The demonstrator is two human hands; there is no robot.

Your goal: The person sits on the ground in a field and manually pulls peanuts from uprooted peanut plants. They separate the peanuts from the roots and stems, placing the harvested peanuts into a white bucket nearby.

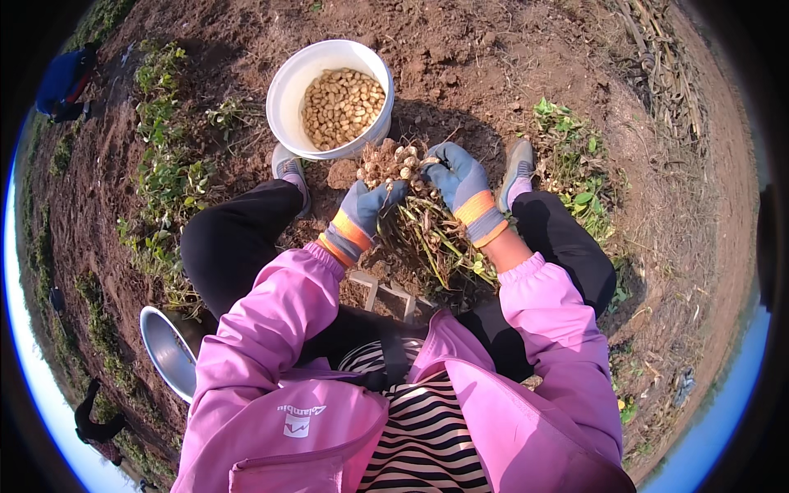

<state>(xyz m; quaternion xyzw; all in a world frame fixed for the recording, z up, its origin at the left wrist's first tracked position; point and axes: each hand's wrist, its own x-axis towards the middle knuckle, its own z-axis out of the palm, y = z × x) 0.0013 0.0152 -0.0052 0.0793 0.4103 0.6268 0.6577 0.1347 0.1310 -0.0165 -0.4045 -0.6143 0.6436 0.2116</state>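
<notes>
My left hand (370, 209), in a blue-grey work glove with an orange-banded cuff, grips an uprooted peanut plant just below its pods. Soil-covered peanut pods (394, 161) cluster at the root end, which points away from me. The stems and leaves (441, 243) hang back between my knees. At the right side of the cluster, my gloved right hand (455, 172) has its fingers closed around a pod or root; the fingers hide which. Just beyond my hands, a white plastic bucket (333, 50) stands tilted in view, partly filled with loose peanut pods (343, 108).
A metal basin (166, 354) stands by my left side. Rows of green peanut plants (163, 166) lie at left, more leafy plants (576, 160) at right. A low frame (385, 293) shows beneath me. Other people (65, 83) are at the far left. Dry stalks (669, 68) lie upper right.
</notes>
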